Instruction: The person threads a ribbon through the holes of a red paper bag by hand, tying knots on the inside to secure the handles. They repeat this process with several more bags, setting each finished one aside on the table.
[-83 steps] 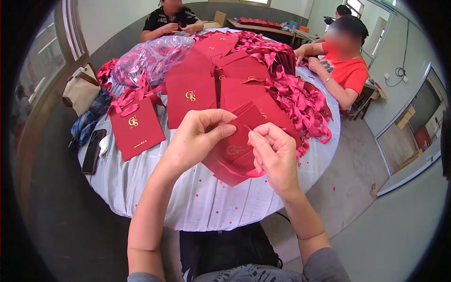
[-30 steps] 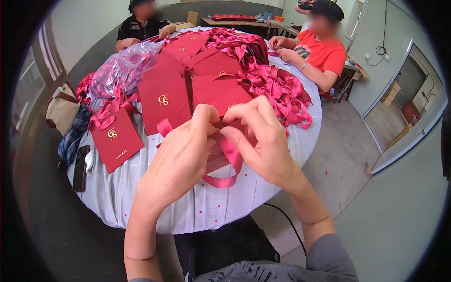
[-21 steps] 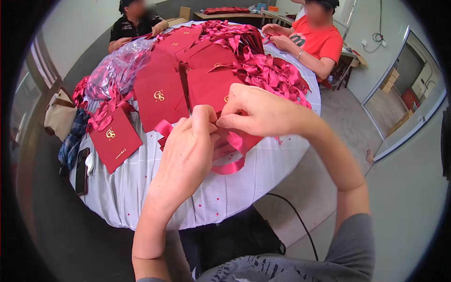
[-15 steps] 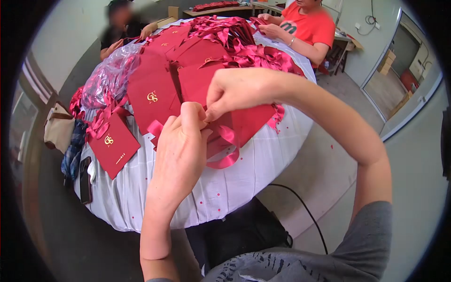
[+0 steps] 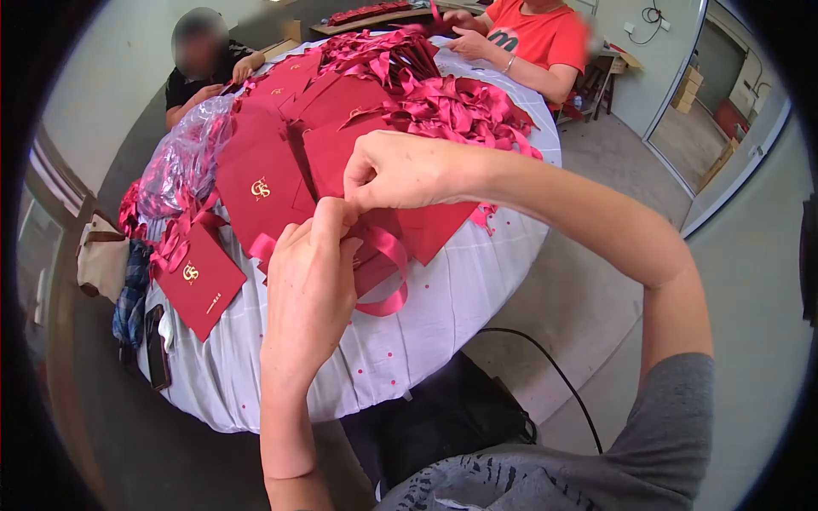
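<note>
My left hand (image 5: 311, 289) is closed at the top of a dark red paper gift bag (image 5: 375, 266), which hangs beneath my fingers. Fingertip to fingertip with it, my right hand (image 5: 400, 175) pinches at the same spot. Whatever lies between the right fingertips is hidden. A pink satin ribbon (image 5: 394, 285) loops down from under my hands on the right, and another bit of ribbon (image 5: 262, 247) shows left of my left hand. Behind them lie flat red bags (image 5: 256, 157) with gold lettering.
Many bags with pink ribbons (image 5: 460, 106) cover the round white-clothed table (image 5: 477, 281). To the left are a clear plastic bag (image 5: 183, 157), a single red bag (image 5: 200, 285) and a phone (image 5: 157, 345). Two people sit across, one in a red shirt (image 5: 537, 43).
The view has shifted slightly, so the table contents sit further left. My hands stay together at the bag. The person in red has lifted a hand with a ribbon.
</note>
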{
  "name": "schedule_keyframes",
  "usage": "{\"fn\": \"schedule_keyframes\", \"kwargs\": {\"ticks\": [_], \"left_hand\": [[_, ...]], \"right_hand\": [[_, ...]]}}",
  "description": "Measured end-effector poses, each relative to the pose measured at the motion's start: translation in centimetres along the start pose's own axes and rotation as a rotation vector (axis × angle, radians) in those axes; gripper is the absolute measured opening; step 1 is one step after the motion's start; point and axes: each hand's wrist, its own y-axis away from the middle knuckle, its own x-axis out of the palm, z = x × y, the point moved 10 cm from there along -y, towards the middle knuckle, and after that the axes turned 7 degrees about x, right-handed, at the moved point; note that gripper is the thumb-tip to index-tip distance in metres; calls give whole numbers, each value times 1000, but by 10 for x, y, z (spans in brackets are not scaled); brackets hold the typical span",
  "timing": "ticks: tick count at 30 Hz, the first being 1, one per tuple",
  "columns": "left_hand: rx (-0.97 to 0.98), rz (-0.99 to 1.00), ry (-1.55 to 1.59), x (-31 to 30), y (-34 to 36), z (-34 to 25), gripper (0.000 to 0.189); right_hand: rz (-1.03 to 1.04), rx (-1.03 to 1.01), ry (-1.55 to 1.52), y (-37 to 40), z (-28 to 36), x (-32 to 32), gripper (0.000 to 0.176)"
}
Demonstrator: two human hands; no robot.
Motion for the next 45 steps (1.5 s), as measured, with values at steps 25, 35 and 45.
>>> {"fn": "schedule_keyframes", "kwargs": {"ticks": [25, 35, 45], "left_hand": [[15, 87, -10, 1, -4, -6, 19], [-22, 23, -85, 6, -2, 6, 14], [42, 153, -66, 8, -2, 5, 37]], "right_hand": [[156, -221, -1072, -29, -31, -24, 38], [-59, -199, -416, 11, -21, 1, 29], [-443, -333, -488, 21, -18, -2, 18]]}}
